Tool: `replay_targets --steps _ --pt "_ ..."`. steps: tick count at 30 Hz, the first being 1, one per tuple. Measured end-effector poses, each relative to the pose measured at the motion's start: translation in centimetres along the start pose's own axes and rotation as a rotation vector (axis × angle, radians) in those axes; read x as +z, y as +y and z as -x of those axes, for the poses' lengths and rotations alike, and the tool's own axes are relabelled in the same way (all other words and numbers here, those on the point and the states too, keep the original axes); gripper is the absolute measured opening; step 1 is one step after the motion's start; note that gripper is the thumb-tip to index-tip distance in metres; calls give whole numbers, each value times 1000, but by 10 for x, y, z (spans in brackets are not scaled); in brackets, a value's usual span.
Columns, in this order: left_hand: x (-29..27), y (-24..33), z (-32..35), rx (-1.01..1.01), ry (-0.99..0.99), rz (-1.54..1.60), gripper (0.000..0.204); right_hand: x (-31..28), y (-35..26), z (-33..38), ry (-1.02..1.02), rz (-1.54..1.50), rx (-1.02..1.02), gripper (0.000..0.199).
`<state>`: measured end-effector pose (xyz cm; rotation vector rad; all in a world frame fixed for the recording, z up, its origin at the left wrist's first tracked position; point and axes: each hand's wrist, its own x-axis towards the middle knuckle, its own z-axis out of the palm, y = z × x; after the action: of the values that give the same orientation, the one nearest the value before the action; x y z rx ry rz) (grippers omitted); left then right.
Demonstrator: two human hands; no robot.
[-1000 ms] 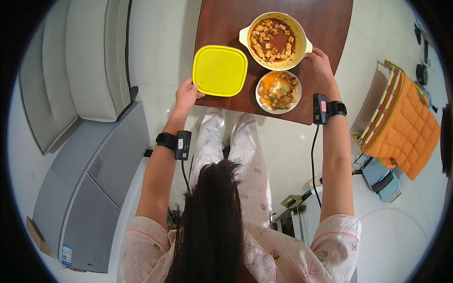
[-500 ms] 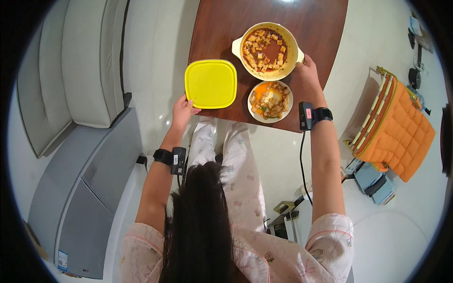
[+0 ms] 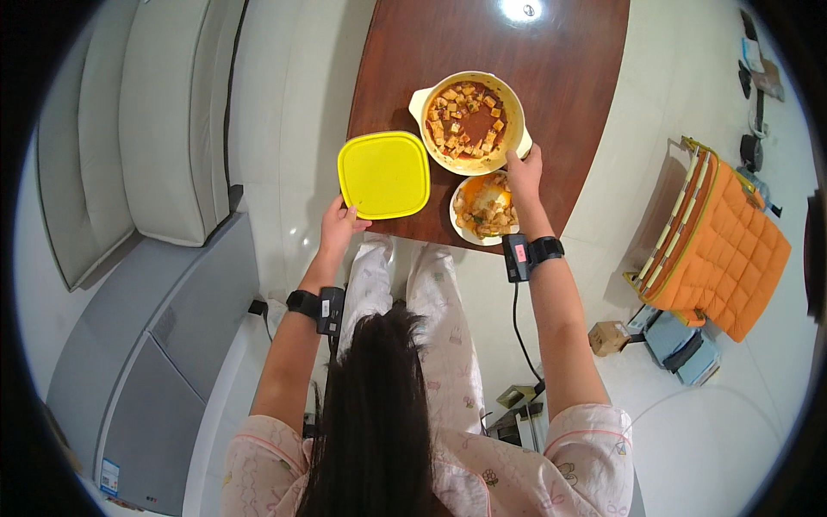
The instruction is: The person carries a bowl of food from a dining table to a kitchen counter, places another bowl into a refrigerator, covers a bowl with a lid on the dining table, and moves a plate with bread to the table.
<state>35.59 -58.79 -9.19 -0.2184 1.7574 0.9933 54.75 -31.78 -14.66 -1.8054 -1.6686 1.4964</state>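
Observation:
A yellow square lid [image 3: 384, 175] lies at the table's near left corner; whether a box sits beneath it is hidden. My left hand [image 3: 340, 226] grips its near left corner, thumb on the rim. Right of the lid is a cream two-handled pot [image 3: 519, 112] with tofu cubes [image 3: 457, 108] in red sauce. My right hand [image 3: 525, 168] is closed on the pot's right handle. Just nearer than the pot, a white plate [image 3: 463, 234] bears food [image 3: 482, 207] in orange sauce with a pale middle. My right wrist partly covers the plate's right side.
The dark wooden table [image 3: 413, 52] reaches away from me. A grey sofa [image 3: 164, 121] and a grey cabinet [image 3: 172, 345] stand to the left. At right are an orange quilted folding chair [image 3: 724, 250] and a small cardboard box [image 3: 609, 338] on the floor.
The whole view has shifted, so the table sits lower in it. My right hand has slid the pot a little left, closer to the lid. My left hand keeps its grip.

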Motion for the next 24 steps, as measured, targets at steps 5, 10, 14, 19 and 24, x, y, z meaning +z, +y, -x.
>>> replay_targets --steps 5,10,14,19,24 --pt "1 6 2 -4 20 -5 35 8 -4 9 108 13 33 39" --pt "-9 14 0 -27 -44 -147 38 -8 -28 23 5 -260 154 35" --pt "-12 25 -7 70 94 -140 44 -19 -37 37 127 -208 126 26" --pt "-21 17 -24 256 271 -362 53 -25 1 50 195 10 102 17" --pt "-17 0 -12 270 249 -502 45 -24 5 73 172 251 -29 21"
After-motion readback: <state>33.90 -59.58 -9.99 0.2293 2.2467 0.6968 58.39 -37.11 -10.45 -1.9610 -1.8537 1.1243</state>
